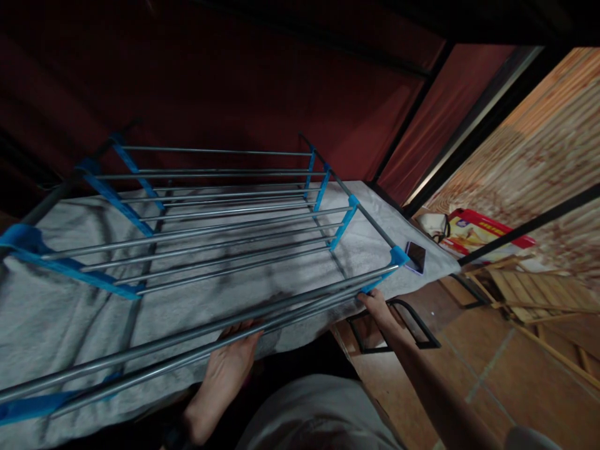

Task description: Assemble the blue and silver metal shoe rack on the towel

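Hands (pixel 237 353) (pixel 374 304) well apart at rack's near bars (pixel 126 357)

Dim rm w/ dark-red panels (pixel 234 75) across far side, blk metal frame (pixel 435 169) at far R, rough tan-&-whitish wall (pixel 529 137) beyond it, brown tile flr (pixel 487 375) nr R, slatted wood furn. (pixel 539 290) there, grey-cloth-covered worktop (pixel 365 219) ctr, light brighter toward R.

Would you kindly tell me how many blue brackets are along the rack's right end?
4. From back to front: the rearmost bracket, the second bracket, the third bracket, and the nearest bracket, beside the right hand and partly hidden by rods.
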### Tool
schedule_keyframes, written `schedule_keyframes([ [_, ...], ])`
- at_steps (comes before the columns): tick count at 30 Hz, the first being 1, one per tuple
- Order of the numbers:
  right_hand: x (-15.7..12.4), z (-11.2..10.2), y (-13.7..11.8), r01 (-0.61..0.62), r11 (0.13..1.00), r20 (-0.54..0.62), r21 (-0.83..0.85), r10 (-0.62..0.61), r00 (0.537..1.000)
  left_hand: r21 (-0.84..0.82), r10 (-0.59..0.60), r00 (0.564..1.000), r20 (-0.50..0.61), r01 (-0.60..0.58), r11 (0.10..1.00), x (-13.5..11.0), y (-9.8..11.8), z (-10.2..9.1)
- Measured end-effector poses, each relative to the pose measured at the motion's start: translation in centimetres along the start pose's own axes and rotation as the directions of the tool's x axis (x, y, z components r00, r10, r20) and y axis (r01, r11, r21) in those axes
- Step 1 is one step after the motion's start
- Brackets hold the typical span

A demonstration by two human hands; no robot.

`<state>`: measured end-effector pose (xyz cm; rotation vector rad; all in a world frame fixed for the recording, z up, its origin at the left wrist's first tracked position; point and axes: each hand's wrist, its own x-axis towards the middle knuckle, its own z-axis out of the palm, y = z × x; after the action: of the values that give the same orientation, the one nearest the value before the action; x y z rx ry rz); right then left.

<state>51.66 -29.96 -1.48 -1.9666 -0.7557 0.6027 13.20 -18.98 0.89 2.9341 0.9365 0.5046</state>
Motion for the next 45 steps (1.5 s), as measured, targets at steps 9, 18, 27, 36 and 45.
schedule_keyframes([
  [9, 0.0, -0.4, -0.2, 0.003, 1.000, 0.065, 0.019, -0.004, 0.998, 0.115, 0.024, 0.999, -0.031, -0.021, 0.993, 0.3, 0.4, -0.9],
  [18, 0.0, -0.1, -0.2, 0.006, 0.999, 0.098, 0.054, -0.011, 0.995, 0.043, -0.020, 1.000, -0.007, 0.021, 0.999, 0.0, 0.4, -1.2],
  [27, 0.2, 0.1, 0.6, 0.018, 0.996, 0.102, 0.088, -0.027, 0.994, 0.045, -0.031, 1.000, -0.002, 0.031, 0.998, 0.0, 0.4, -1.1],
  [36, 1.1, 0.2, 1.2, 0.038, 0.996, 0.092, 0.075, -0.045, 0.995, 0.020, -0.024, 0.999, -0.040, 0.025, 1.000, 0.2, 0.4, -1.6],
  [45, 1.2, 0.4, 2.3, 0.038, 0.997, 0.069, 0.063, -0.042, 0.997, 0.094, 0.043, 0.994, -0.102, -0.034, 0.995, 0.6, 0.6, -2.0],
])
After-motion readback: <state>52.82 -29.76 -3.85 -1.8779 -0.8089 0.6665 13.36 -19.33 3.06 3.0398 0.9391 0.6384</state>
